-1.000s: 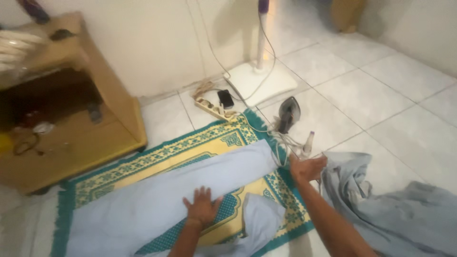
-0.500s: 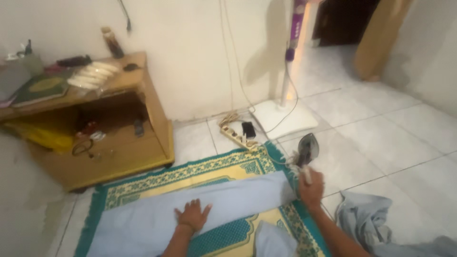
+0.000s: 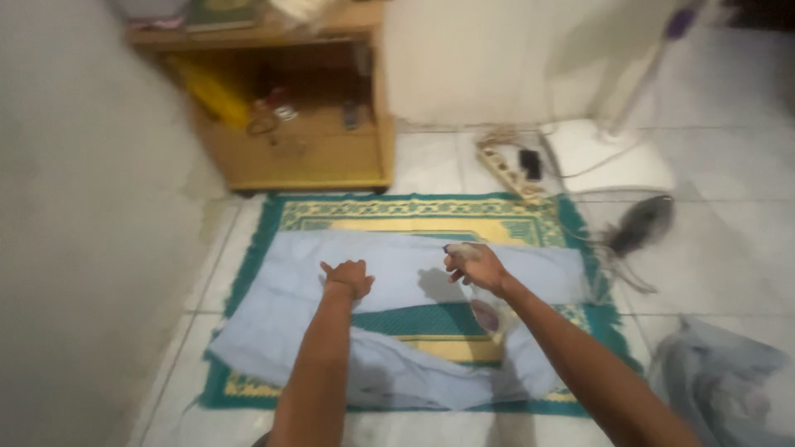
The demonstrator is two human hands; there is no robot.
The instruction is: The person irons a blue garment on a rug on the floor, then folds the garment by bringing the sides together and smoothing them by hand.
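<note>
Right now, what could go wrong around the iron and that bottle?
1. The right hand holds a small spray bottle over the light blue garment, and the power strip lies close behind the mat; stray mist could reach it.
2. The iron stands at the mat's edge with its cord loose beside it; an arm could snag the cord and tip it.

The garment lies across the mat. Behind the mat's left corner stands the cabinet; the power strip and iron lie at its right corner.
</note>
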